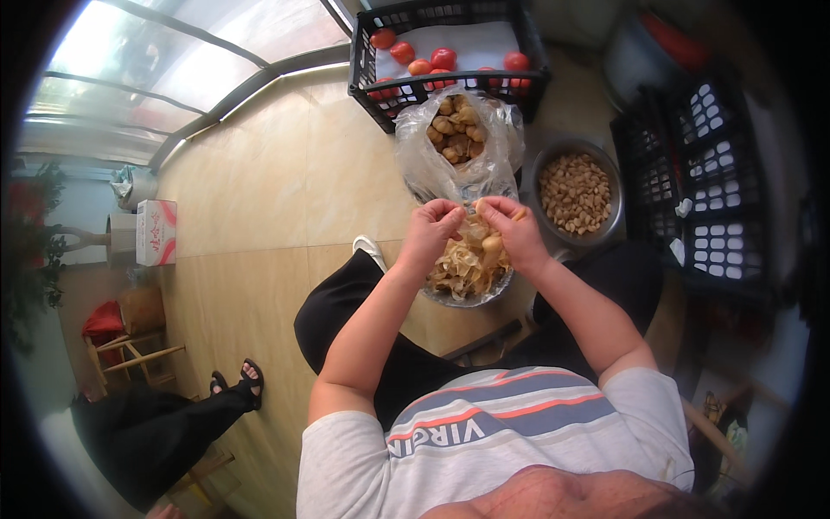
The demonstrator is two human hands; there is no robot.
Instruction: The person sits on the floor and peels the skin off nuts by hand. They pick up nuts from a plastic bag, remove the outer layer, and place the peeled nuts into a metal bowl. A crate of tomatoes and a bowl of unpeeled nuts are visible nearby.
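Above a metal bowl point(463, 300), both my hands work close together. My right hand point(519, 237) pinches a pale garlic clove point(480, 205) between thumb and forefinger. A rounder garlic piece point(492, 244) shows just under its palm; whether the curled fingers hold it or it rests on the peels is unclear. My left hand point(429, 233) is a short gap to the left, thumb and fingertips drawn together; anything thin between them cannot be made out. Papery garlic skins point(463, 269) heap up in the bowl. Right behind it, a clear plastic bag point(415, 156) gapes around whole garlic bulbs point(457, 126).
A steel bowl of loose garlic cloves point(575, 194) stands at right, beside black plastic crates point(713, 188). Behind the bag is a black crate point(447, 81) with tomatoes point(443, 58). Another person's sandalled foot point(251, 383) and a carton point(155, 232) are at left.
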